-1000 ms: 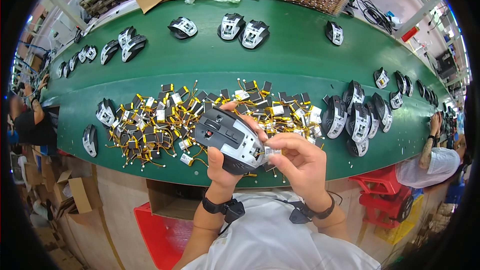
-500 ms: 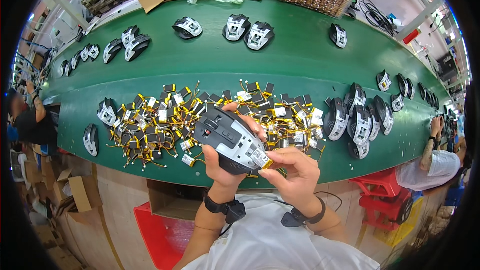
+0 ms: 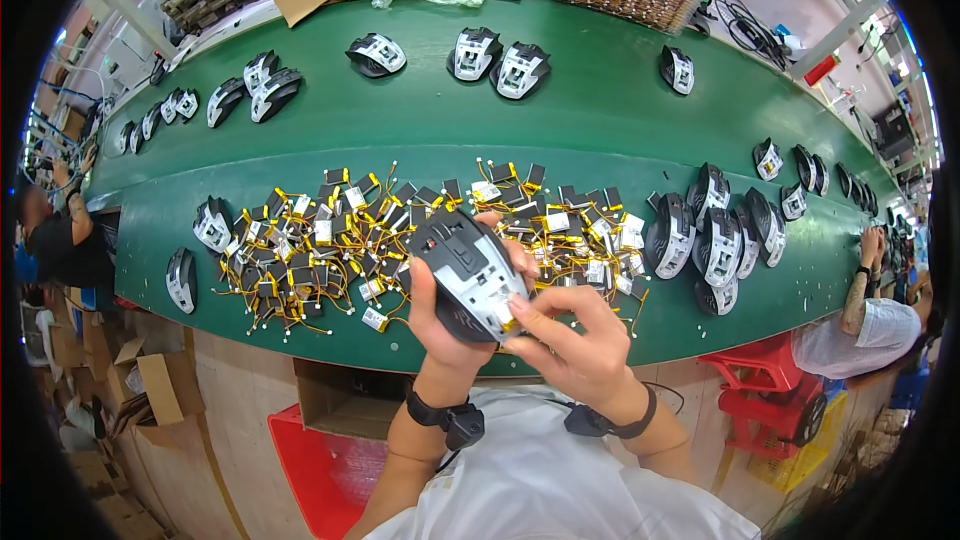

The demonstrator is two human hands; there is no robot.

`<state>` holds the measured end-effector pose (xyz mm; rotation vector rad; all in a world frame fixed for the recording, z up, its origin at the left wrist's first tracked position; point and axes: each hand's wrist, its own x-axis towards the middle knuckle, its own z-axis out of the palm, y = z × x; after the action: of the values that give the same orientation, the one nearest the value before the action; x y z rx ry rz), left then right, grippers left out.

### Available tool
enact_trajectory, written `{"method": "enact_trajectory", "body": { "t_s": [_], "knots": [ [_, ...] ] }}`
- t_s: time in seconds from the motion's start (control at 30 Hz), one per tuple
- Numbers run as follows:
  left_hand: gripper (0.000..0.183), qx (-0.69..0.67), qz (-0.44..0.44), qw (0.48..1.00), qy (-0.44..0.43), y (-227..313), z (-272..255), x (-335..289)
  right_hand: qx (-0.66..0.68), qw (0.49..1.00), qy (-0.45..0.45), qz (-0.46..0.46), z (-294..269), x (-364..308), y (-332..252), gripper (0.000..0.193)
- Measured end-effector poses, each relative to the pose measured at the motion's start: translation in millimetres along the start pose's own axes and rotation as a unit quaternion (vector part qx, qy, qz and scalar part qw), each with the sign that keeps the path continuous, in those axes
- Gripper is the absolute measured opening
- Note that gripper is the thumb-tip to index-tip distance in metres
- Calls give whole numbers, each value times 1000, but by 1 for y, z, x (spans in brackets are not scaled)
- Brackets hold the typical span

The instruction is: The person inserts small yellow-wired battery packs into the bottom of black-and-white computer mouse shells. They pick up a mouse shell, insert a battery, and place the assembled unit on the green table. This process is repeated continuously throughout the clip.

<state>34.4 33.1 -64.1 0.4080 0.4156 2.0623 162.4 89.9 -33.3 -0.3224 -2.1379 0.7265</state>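
My left hand [image 3: 447,335] is wrapped round a black and light-grey computer mouse shell [image 3: 466,265], tilted above the front of the green bench. Thumb and fingers of my right hand [image 3: 575,340] pinch a small battery [image 3: 503,312] with a yellow end at the lower end of the shell. Most of that battery is hidden behind my right fingertips. Beyond and beside my hands a heap of small batteries [image 3: 300,270] with thin red, black and yellow leads covers the bench, continuing on the right [image 3: 570,230] of the mouse.
Several mouse shells [image 3: 720,245] cluster to the right of the heap; two more [image 3: 181,280] lie at its left. Others stand along the raised far green strip [image 3: 600,120]. Red bins [image 3: 320,470] stand below the bench edge. Co-workers sit at left [image 3: 70,230] and right [image 3: 865,325].
The mouse shell has turned a little and shifted slightly right. My right hand has moved slightly left, bringing the battery further in over the shell, where my fingers cover more of it.
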Motion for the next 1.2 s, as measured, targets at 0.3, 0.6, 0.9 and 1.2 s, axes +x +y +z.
{"method": "enact_trajectory", "body": {
  "t_s": [0.3, 0.6, 0.9, 1.2],
  "knots": [
    [88, -59, -101, 993, -27, 5, -6, 1, 88, 994, -59, 16, -17, 10, 8, 19],
    [84, 90, -76, 993, -29, 6, -1, 2, 105, 988, -20, 110, -12, 8, 11, 17],
    [83, 25, -55, 997, -46, 4, 4, 5, 169, 975, -72, 123, -33, 3, 0, 27],
    [75, 16, -17, 999, 31, -4, 10, 0, -2, 998, 58, 10, -7, 2, 0, 27]
  ]
}}
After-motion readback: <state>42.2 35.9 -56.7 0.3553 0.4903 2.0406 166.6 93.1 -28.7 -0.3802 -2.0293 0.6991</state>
